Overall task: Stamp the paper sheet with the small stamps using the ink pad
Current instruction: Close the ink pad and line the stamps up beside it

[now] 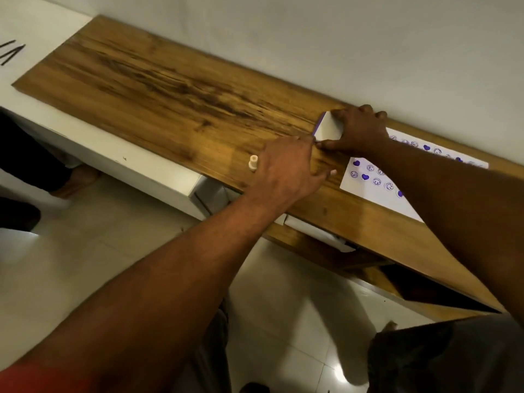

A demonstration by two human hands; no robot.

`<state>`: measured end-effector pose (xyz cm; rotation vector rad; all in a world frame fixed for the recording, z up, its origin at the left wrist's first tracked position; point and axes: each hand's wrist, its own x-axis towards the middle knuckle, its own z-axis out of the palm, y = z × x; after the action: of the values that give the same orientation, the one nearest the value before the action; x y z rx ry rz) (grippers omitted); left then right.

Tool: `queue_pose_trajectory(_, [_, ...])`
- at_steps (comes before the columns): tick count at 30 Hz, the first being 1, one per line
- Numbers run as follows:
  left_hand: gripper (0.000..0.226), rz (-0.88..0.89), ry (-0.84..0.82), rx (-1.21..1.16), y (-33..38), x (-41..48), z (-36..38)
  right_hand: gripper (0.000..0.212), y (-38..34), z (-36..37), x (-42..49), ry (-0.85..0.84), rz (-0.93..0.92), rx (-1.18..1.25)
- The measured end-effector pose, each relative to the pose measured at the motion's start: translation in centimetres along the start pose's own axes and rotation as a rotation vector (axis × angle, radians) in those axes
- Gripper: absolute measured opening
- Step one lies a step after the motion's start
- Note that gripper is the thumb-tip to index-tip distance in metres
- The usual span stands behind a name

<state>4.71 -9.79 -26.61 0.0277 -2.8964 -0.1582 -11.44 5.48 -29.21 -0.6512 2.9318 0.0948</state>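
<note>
Nearest us, the left hand [286, 168] reaches out low over the counter [170, 89], fingers stretched fairly straight and, as far as I can see, holding nothing. Just beside it stands one small stamp [253, 163], upright and untouched. To the right lies the paper sheet [365, 198], already well dotted with purple hearts and smiley faces, so I'd call the stamping well along. The right forearm crosses over the sheet and hides part of it.

Farther back, the right hand [360, 129] grips the ink pad [329, 130], fingers curled over its far edge and thumb on the near edge. The pad's white face looks tilted up, with a purple edge showing. I'd say the pad is being handled, opened or closed, I can't tell which. A fresh print would mean picking up that stamp, inking it, and getting the forearm off the sheet.

Off left, someone's foot [76, 180] is on the tiled floor [113, 251].
</note>
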Motion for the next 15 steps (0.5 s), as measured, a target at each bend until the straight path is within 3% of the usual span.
queue_pose_trajectory(5, [0.079,0.045,-0.011,-0.058,2.1,1.2,1.5,0.104,2.3,-0.1,1.3,-0.001,-0.014,0.055])
queue_pose_trajectory(15, [0.079,-0.053,-0.003,-0.107,1.3,2.8,2.8,0.105,3.2,0.6,1.6,0.011,0.005,0.152])
